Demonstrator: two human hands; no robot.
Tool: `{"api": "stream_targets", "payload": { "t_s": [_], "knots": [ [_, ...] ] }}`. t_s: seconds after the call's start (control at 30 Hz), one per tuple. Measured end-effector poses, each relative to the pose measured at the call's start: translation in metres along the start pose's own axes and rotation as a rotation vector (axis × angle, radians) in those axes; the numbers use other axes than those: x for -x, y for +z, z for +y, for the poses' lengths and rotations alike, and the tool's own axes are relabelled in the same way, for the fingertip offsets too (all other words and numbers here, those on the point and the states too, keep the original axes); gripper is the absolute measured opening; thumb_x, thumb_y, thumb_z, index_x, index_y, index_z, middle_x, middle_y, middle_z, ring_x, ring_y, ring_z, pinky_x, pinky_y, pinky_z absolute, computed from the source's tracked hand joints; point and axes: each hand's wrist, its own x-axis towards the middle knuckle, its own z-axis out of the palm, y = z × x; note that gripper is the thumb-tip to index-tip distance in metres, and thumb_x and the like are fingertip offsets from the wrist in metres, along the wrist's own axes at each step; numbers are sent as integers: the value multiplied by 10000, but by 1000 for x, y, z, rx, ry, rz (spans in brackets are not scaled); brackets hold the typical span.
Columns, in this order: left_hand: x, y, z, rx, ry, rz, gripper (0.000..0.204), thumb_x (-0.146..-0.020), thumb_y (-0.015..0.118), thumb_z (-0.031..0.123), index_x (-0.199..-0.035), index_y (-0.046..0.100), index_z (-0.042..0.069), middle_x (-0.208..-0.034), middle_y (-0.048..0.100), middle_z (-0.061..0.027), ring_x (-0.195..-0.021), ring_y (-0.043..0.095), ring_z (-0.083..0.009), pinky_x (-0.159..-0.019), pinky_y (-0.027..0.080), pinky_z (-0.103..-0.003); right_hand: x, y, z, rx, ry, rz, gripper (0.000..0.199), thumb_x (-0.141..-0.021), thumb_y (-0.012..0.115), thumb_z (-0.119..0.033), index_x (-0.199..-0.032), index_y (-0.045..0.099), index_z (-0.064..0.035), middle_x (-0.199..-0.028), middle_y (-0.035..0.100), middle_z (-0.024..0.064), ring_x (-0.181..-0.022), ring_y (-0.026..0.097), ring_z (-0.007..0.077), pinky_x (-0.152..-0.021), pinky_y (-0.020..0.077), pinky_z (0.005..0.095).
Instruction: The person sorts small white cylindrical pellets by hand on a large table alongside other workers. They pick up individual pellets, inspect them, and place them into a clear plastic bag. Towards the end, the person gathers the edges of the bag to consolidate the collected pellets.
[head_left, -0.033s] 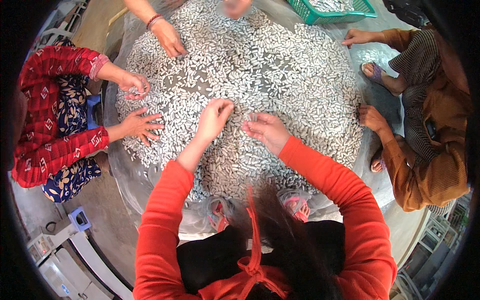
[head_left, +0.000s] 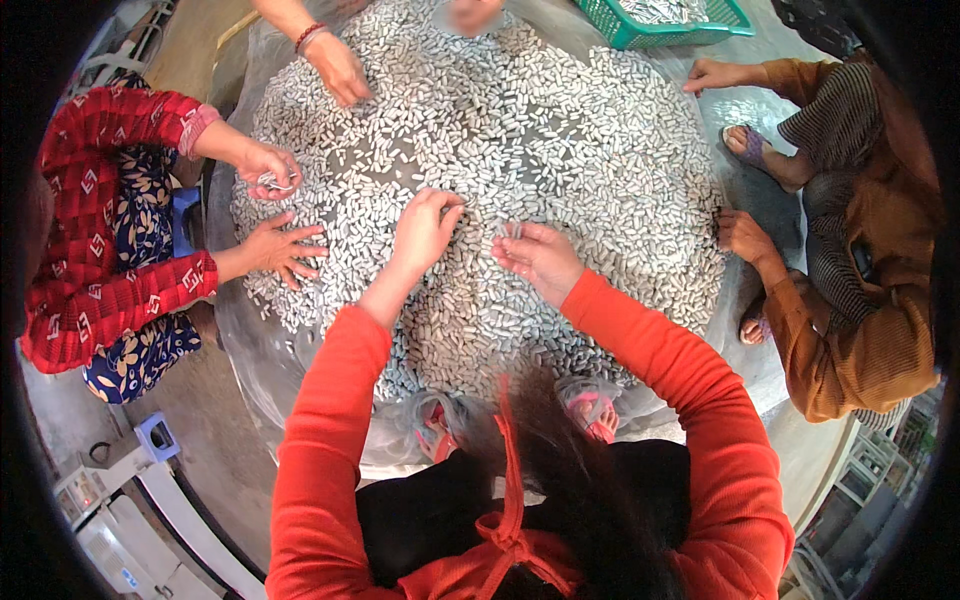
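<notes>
A wide heap of small silver-grey, capsule-shaped pieces (head_left: 600,190) lies in front of me on a clear plastic sheet (head_left: 235,330). Over the middle of the heap, my left hand (head_left: 426,230) has its fingers bent and pinched together at the tips. Whatever may be between them is too small to make out. To its right, my right hand (head_left: 545,262) is turned partly palm-up, fingers curled and thumb close to them. A few silvery pieces (head_left: 510,231) show at its fingertips. Both hands stay just above the pieces, apart from each other.
At the left, a person in a red patterned sleeve (head_left: 170,290) has one hand spread on the heap, the other holding pieces. Another hand with a bracelet (head_left: 338,70) reaches in from the far side. Someone in brown (head_left: 870,330) sits at the right. A green basket (head_left: 665,38) stands far right.
My left hand has moved slightly up and left. My right hand has shifted a touch to the right. The braceleted hand across has drawn back a little.
</notes>
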Motion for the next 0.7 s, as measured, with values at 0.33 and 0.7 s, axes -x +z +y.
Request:
{"api": "stream_targets", "payload": {
  "t_s": [0.33,0.7],
  "knots": [
    [23,8,-26,142,-177,-206,246,-718,670,191,-887,563,47,-814,578,-110,-702,569,-278,-647,457,-339,-12,-15,-31,-135,-109,64,127,-854,539,-86,-963,540,-21,-955,584,72,-896,576,197,-803,472,310],
    [70,-35,18,630,-492,-198,135,-740,709,106,-755,601,27,-665,590,14,-602,505,-46,-552,413,-202,8,16,5,96,136,-146,201,-845,587,-160,-1009,542,-52,-958,585,31,-904,550,128,-823,432,271]
  ]
}}
